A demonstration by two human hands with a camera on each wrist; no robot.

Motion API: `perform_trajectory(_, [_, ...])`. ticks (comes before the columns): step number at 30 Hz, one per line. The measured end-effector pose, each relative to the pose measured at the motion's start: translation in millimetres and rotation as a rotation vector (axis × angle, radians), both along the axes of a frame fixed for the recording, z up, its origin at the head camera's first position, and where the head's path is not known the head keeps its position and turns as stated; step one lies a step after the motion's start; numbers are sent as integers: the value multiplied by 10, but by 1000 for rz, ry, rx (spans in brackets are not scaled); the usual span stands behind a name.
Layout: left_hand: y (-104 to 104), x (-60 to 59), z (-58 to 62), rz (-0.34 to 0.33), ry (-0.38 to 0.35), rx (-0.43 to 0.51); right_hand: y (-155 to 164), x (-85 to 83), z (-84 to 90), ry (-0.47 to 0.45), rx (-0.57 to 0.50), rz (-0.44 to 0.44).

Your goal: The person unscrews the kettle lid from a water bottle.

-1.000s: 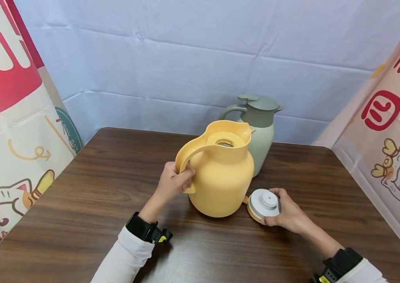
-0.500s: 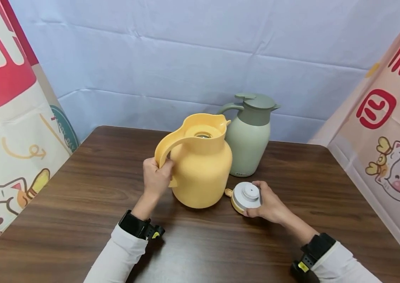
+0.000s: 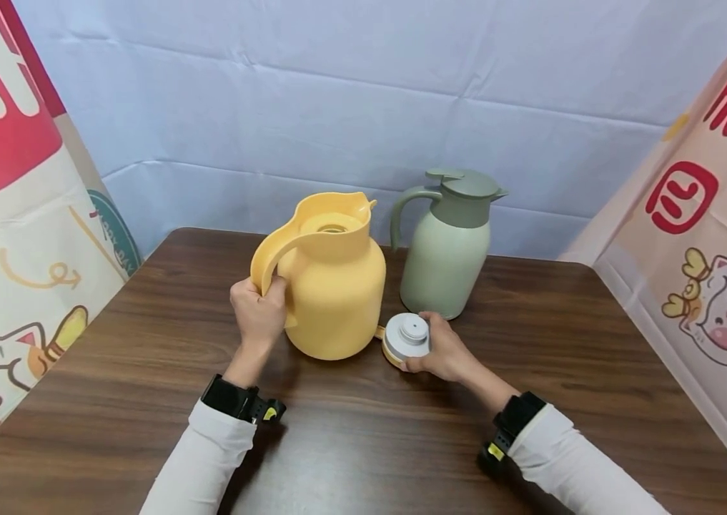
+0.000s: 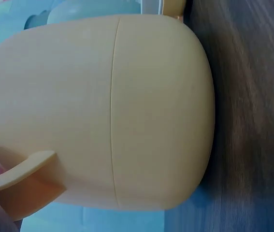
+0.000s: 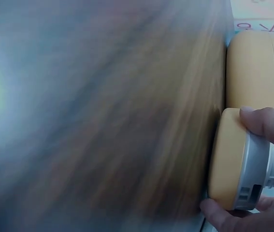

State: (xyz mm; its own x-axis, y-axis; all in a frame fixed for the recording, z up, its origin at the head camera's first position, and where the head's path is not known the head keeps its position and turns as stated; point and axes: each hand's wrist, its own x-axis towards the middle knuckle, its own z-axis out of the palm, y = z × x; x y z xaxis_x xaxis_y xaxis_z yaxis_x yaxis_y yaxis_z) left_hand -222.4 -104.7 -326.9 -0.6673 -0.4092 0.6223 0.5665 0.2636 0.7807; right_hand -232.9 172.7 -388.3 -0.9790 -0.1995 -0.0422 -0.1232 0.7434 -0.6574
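A yellow thermos jug (image 3: pixel 335 293) stands lidless on the table, its round mouth showing at the top. My left hand (image 3: pixel 259 309) grips its handle; in the left wrist view the jug body (image 4: pixel 127 111) fills most of the picture. Just right of the jug is its lid (image 3: pixel 407 337), upside down with the white stopper side up and the yellow cap below. My right hand (image 3: pixel 447 349) holds the lid by its rim between thumb and fingers. The right wrist view shows the lid (image 5: pixel 240 159) low at the tabletop, close beside the jug (image 5: pixel 255 67).
A green thermos jug (image 3: pixel 445 257) with its lid on stands behind and to the right. The brown wooden table (image 3: pixel 363 443) runs back to a pale blue cloth (image 3: pixel 286 114). Printed cloths hang on the left (image 3: pixel 9 236) and right (image 3: pixel 723 286).
The yellow jug and the lid have both moved left, each in its hand. The green jug, partly covered before, now shows whole with a gap beside the yellow one.
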Motion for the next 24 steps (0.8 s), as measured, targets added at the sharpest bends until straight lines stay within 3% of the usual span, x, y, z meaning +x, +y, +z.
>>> perform_trajectory(5, [-88,-223,-166,104,-7,26,-206,-155,16,-18,6,-15])
perform_trajectory(12, [-83,-383,-182,189,-28,53,-418,-338,10,11,18,-73])
perform_trajectory(24, [-82,-666,-202,208,-36,74,-771,-635,-5,-24,29,-232])
